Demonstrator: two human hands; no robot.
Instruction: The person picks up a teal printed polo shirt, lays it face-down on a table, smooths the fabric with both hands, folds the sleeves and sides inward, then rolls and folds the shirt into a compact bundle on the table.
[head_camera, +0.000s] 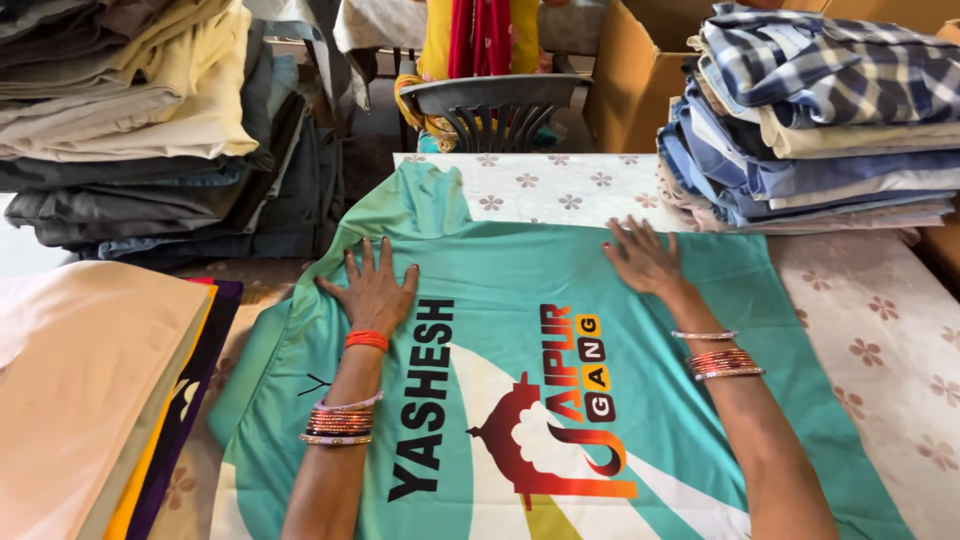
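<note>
Head view. A teal shirt (600, 300) lies spread flat across the table (880, 330), filling the centre and lower part of the frame. It carries black lettering and a red and yellow emblem, and a lighter green sleeve runs toward the upper centre. The table is covered with a pale cloth in a flower print, visible at the right and above the shirt.

The left hand (372, 290) rests palm down on the shirt at centre left, just below that sleeve. Its grip is spread: all fingers splayed and flat, pinching nothing. The right hand (645, 260) lies palm down near the shirt's upper edge at centre right, its grip likewise spread and flat on the fabric. With both palms pressing and well apart, the fabric between them looks taut and smooth; this placement appears to hold the garment flat against the table. Both wrists carry bangles.

A stack of folded shirts (810, 120), checked and plain blue, stands at the upper right, just beside the teal shirt's far corner. A second pile of folded garments (130, 120) in cream, grey and dark tones fills the upper left. Flat folded fabrics (90, 390) in peach, yellow and purple lie at the lower left, touching the shirt's left edge. A dark plastic chair (495, 110) stands beyond the table at top centre, with another person partly visible behind it.
</note>
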